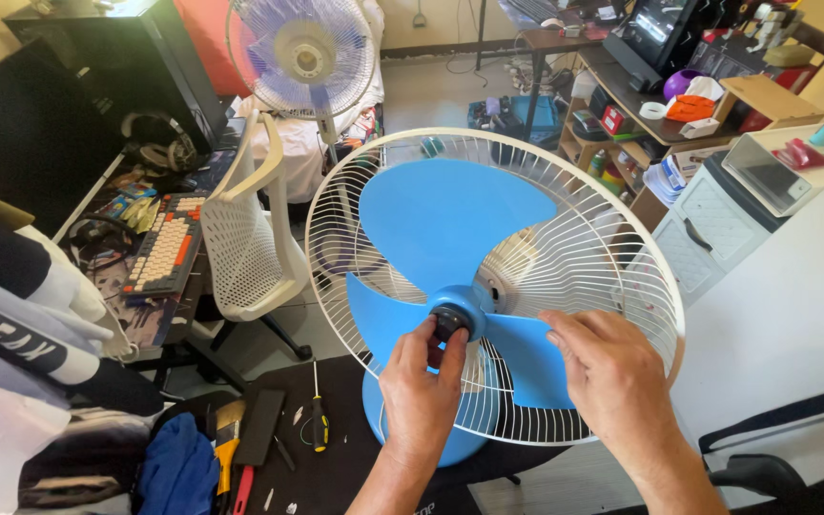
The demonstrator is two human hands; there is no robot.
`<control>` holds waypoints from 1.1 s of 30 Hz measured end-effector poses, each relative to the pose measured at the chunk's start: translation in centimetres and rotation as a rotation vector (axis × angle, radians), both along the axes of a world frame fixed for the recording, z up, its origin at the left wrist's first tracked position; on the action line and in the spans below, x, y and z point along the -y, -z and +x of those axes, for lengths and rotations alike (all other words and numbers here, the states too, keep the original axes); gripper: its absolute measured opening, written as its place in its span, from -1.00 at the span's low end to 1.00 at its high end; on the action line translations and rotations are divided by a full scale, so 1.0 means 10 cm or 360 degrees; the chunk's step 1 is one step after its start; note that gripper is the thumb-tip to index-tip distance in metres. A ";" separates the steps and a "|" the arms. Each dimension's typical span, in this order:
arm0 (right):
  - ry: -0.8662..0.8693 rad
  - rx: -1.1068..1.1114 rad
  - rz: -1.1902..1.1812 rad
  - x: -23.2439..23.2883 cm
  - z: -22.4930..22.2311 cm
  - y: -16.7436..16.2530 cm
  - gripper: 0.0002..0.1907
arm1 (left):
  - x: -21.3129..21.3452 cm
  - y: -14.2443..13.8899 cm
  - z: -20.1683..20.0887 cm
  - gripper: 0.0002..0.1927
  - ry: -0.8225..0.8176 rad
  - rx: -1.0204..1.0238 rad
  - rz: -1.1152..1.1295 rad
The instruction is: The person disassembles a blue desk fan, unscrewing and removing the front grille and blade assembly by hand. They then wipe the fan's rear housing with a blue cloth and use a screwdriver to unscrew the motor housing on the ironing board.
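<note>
We see the fingertips of the left hand [419, 386] pinched around the dark cap [449, 322] at the hub of the blue fan blade [445, 229], thumb on one side and index finger curled over the other, so the hand is closed on that cap. The right hand [605, 377] lies at about four o'clock from the hub, fingers together and nearly flat, pressing on one blue lobe and the wires behind it; it grips nothing.

The blade sits inside the white wire guard [612, 250], which fills the middle of the view and tilts towards us, with no front cover over it. A round blue base [450, 443] shows at six o'clock beneath the guard.

Further out, at eight o'clock, a screwdriver [318, 420] with a yellow and black handle lies on a dark mat [336, 467], with a brush [228, 431] just beside it. A white mesh chair [250, 238] stands at nine o'clock, and a keyboard [166, 246] lies beyond it. At twelve o'clock a second standing fan [303, 55] is well apart. At two o'clock a wooden shelf [665, 129] holds small clutter we cannot make out, and a white drawer unit [717, 224] stands closed.
</note>
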State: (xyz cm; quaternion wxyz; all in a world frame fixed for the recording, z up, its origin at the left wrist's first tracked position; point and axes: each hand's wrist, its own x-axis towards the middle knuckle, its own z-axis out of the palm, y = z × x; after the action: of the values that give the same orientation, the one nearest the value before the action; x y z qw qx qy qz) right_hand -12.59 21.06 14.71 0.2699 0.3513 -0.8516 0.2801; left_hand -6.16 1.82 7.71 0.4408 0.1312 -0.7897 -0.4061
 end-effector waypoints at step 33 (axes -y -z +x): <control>-0.0172 -0.0024 -0.0082 -0.17 -0.06 0.02 -0.67 | -0.23 -0.14 0.05 -0.71 -0.0092 -0.0171 -0.0282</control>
State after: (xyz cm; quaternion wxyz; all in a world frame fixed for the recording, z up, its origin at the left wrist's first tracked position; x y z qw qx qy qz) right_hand -13.16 22.74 14.53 0.2697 0.3920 -0.8218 0.3134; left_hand -5.65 4.16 9.15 0.5040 0.0924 -0.7936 -0.3281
